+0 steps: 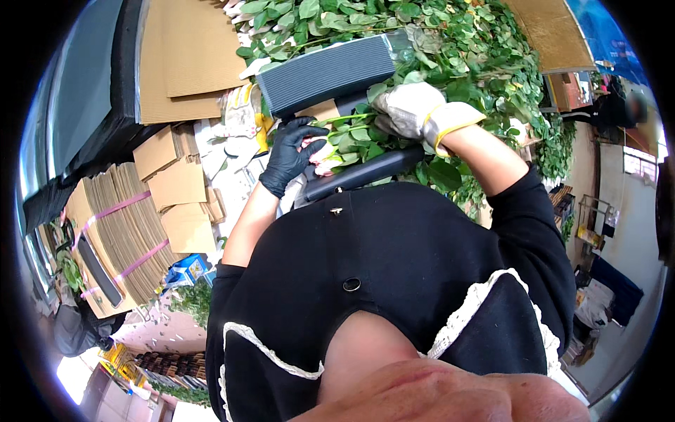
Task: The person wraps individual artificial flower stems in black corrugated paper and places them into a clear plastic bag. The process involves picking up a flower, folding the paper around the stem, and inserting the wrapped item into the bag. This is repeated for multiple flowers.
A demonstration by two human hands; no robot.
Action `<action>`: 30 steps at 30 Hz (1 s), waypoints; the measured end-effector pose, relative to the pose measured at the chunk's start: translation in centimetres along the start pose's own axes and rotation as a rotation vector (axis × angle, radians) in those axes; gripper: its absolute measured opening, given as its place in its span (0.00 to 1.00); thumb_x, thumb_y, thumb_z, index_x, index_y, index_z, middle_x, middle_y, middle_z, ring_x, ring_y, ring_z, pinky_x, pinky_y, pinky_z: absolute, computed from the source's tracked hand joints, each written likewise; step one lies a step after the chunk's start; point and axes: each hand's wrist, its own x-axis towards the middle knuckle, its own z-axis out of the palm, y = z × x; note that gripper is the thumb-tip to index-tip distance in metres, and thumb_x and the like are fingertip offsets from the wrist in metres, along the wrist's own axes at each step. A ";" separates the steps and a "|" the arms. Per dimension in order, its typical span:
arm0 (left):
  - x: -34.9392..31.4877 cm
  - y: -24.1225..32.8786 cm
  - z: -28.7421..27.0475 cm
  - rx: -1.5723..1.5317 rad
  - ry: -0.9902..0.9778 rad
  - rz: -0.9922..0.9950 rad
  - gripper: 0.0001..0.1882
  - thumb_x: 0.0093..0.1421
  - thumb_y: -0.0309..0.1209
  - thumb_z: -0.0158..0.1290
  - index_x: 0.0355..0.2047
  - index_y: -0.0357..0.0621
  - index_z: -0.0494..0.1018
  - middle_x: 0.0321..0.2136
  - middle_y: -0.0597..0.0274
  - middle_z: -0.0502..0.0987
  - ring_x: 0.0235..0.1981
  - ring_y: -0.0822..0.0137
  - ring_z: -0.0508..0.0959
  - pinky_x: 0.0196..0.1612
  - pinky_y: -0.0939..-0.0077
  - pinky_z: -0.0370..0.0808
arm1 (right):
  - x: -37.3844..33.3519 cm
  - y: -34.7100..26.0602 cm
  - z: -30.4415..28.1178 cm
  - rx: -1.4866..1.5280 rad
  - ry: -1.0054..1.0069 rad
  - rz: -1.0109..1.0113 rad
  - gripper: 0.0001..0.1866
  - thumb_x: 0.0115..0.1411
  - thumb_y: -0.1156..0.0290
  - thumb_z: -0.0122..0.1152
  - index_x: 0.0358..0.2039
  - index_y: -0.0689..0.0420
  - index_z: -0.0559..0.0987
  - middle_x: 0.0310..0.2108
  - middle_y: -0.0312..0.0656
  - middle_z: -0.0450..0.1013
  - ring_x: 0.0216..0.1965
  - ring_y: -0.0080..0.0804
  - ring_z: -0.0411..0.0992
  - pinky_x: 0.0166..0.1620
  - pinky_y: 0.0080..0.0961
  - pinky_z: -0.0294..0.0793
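My left hand (290,155), in a thin black glove, curls its fingers around the pale pink heads of some roses (326,159). The green stems and leaves run to the right, where my right hand (411,111) closes over them in a whitish work glove with a yellow-edged cuff. Its fingertips are partly hidden by leaves. The roses lie in front of my chest, between a black padded bar (362,174) on the near side and a dark ribbed corrugated sheet (327,74), bent over, on the far side.
Leafy cut stems (478,63) are heaped at the far side and right. Brown corrugated sheets (200,49) lie far left, beside a stack of dark sheets (84,91). Flattened cartons bound with pink straps (123,232) stand at left. A spare work glove (240,112) lies beyond my left hand.
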 end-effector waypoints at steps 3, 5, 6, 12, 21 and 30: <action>1.2 1.2 0.2 -0.109 -0.049 -0.005 0.17 0.53 0.28 0.63 0.44 0.45 0.79 0.40 0.56 0.78 0.45 0.58 0.78 0.47 0.66 0.74 | 2.3 3.3 5.4 0.298 0.070 0.099 0.19 0.60 0.52 0.56 0.45 0.52 0.78 0.36 0.52 0.78 0.37 0.54 0.76 0.42 0.43 0.76; 1.1 1.0 0.9 -0.239 -0.064 -0.219 0.22 0.53 0.26 0.63 0.50 0.43 0.74 0.41 0.55 0.79 0.43 0.59 0.79 0.47 0.66 0.75 | 3.0 8.1 8.2 0.560 0.080 -0.044 0.24 0.62 0.52 0.55 0.53 0.52 0.74 0.41 0.49 0.78 0.38 0.51 0.77 0.43 0.38 0.75; 0.8 1.4 0.3 -0.117 -0.070 -0.314 0.22 0.53 0.28 0.63 0.49 0.43 0.74 0.41 0.53 0.79 0.42 0.57 0.80 0.46 0.66 0.75 | 2.4 8.1 5.2 0.751 -0.064 0.128 0.21 0.63 0.56 0.55 0.53 0.53 0.75 0.42 0.42 0.78 0.37 0.43 0.77 0.43 0.31 0.75; 0.0 2.3 -0.8 0.030 -0.003 -0.079 0.23 0.54 0.36 0.63 0.50 0.44 0.75 0.43 0.50 0.77 0.43 0.51 0.76 0.47 0.61 0.70 | 13.4 13.0 -6.6 0.583 0.886 0.291 0.21 0.63 0.51 0.55 0.45 0.55 0.81 0.36 0.48 0.80 0.38 0.45 0.78 0.43 0.34 0.74; -0.8 1.5 -0.3 -0.096 -0.078 -0.288 0.28 0.53 0.39 0.66 0.52 0.42 0.73 0.46 0.49 0.77 0.48 0.51 0.76 0.51 0.60 0.71 | 25.8 18.4 -11.4 -0.184 0.727 0.149 0.17 0.57 0.70 0.53 0.48 0.50 0.77 0.42 0.49 0.77 0.43 0.50 0.76 0.46 0.41 0.77; -0.2 1.0 -0.1 0.075 0.010 -0.014 0.18 0.51 0.30 0.63 0.43 0.41 0.77 0.35 0.53 0.79 0.37 0.55 0.79 0.43 0.66 0.75 | -4.5 15.7 -10.2 0.380 0.898 0.079 0.19 0.59 0.72 0.57 0.52 0.47 0.77 0.46 0.47 0.77 0.43 0.42 0.78 0.46 0.32 0.77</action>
